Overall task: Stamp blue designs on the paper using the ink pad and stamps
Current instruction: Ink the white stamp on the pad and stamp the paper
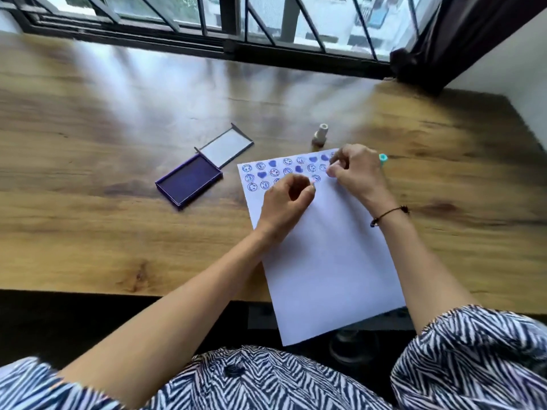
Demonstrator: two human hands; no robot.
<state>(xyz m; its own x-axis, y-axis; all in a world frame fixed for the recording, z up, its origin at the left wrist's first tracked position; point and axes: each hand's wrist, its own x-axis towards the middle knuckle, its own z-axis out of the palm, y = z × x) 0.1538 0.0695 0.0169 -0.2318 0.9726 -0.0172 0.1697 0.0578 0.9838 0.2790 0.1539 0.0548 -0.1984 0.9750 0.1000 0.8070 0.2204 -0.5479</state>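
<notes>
1. On the wooden bench, seen from the head camera, a white sheet of paper lies tilted, its near corner hanging over the bench's front edge.
2. Blue stamped designs, smiley rings and solid hearts, fill three rows across the paper's far end.
3. The left hand rests on the paper below the third row, its fingers curled close together around something small and pinkish at their tips; it is too hidden to say what.
4. The right hand sits at the paper's far right corner, its fingers bent and pinched; what they grip cannot be told.
5. A teal stamp shows just past the right hand.
6. A pale stamp stands upright on the bench just beyond the paper's far edge.
7. The ink pad lies open to the left of the paper, apart from it, its lid folded flat behind.
8. A dark cord bracelet circles the right wrist.
</notes>
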